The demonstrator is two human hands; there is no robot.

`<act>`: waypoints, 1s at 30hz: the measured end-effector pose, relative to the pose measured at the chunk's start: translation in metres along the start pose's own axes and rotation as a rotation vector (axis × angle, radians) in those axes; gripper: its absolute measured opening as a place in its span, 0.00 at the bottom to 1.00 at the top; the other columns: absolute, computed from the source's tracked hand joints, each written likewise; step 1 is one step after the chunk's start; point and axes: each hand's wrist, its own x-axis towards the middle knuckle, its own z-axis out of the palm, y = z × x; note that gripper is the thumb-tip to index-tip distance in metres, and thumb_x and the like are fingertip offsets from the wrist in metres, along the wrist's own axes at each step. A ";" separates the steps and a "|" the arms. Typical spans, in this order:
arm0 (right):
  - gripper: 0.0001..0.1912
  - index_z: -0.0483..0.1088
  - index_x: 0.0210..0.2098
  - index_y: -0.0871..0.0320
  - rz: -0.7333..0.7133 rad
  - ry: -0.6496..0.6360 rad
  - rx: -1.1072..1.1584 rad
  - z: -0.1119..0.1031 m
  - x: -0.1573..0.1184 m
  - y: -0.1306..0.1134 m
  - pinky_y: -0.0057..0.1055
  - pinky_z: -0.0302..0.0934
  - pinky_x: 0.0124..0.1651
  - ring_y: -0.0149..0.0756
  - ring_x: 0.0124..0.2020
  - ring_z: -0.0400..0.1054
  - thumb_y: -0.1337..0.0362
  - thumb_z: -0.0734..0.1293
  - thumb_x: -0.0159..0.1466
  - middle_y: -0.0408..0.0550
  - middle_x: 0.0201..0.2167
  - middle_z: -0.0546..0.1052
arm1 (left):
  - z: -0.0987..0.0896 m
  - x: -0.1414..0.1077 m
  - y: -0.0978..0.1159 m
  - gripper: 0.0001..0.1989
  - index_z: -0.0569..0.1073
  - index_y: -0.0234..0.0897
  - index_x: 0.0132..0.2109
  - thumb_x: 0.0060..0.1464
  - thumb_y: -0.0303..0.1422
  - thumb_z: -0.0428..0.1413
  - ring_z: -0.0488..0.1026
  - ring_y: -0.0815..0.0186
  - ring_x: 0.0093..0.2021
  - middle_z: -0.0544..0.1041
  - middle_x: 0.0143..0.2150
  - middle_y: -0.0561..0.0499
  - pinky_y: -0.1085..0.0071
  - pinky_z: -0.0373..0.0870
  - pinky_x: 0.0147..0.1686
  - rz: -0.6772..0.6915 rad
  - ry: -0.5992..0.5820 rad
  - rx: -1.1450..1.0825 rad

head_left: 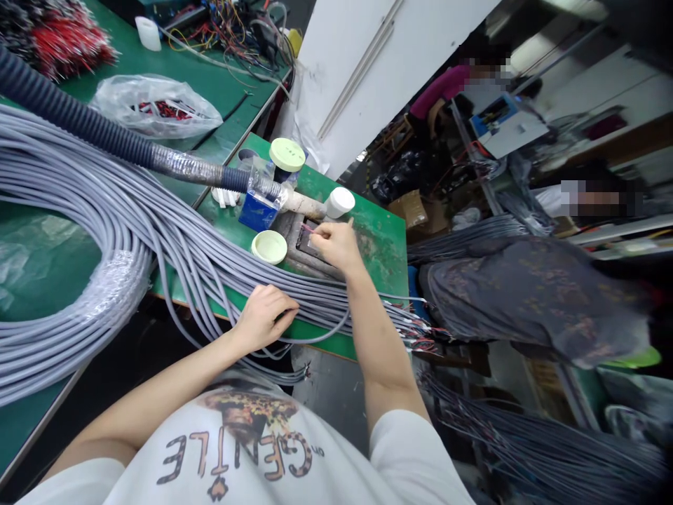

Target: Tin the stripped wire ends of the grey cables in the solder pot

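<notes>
My right hand (336, 245) pinches thin wires (307, 228), their reddish ends poking past the fingertips. It hovers over a small square metal pot with a dark opening (309, 237), set in a dirty grey frame. My left hand (267, 315) lies curled at the near edge of a thick bundle of grey cables (210, 256); its fingers are closed, and what they grip is hidden. The bundle crosses the green bench (376, 245), with stripped, coloured wire ends (415, 330) at the right. Beside the pot sit a pale green lid (269, 247) and a white tub (340, 202).
A dark corrugated hose (105, 130) reaches over the bench, its nozzle close to the pot. Next to it stand a blue box (257, 210) and a yellow-lidded jar (287, 154). A plastic bag of red and black pieces (158, 106) lies behind. A person (526, 294) is at the right.
</notes>
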 end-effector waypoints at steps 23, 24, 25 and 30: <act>0.12 0.79 0.27 0.62 0.361 0.049 -0.139 0.019 0.012 0.089 0.26 0.57 0.32 0.37 0.32 0.71 0.66 0.64 0.51 0.48 0.25 0.78 | 0.000 0.001 0.002 0.05 0.73 0.38 0.39 0.60 0.30 0.52 0.71 0.66 0.36 0.79 0.33 0.51 0.66 0.58 0.36 0.040 0.043 0.046; 0.11 0.79 0.27 0.62 0.355 0.054 -0.130 0.016 0.012 0.087 0.26 0.56 0.32 0.37 0.31 0.71 0.66 0.64 0.51 0.47 0.24 0.77 | 0.000 0.001 0.002 0.05 0.73 0.38 0.38 0.60 0.30 0.52 0.71 0.66 0.36 0.79 0.33 0.51 0.66 0.58 0.36 0.038 0.043 0.046; 0.11 0.78 0.26 0.62 0.340 0.066 -0.109 0.013 0.010 0.085 0.26 0.55 0.31 0.36 0.30 0.70 0.65 0.64 0.51 0.47 0.23 0.76 | 0.000 0.001 0.002 0.05 0.73 0.37 0.38 0.60 0.30 0.53 0.71 0.66 0.36 0.79 0.33 0.51 0.66 0.58 0.37 0.039 0.043 0.045; 0.12 0.74 0.23 0.63 0.118 0.079 0.184 -0.005 0.001 0.056 0.25 0.50 0.26 0.28 0.21 0.59 0.60 0.64 0.51 0.41 0.16 0.67 | 0.000 0.001 0.002 0.05 0.73 0.37 0.38 0.60 0.30 0.52 0.70 0.66 0.35 0.78 0.33 0.51 0.66 0.57 0.36 0.040 0.039 0.053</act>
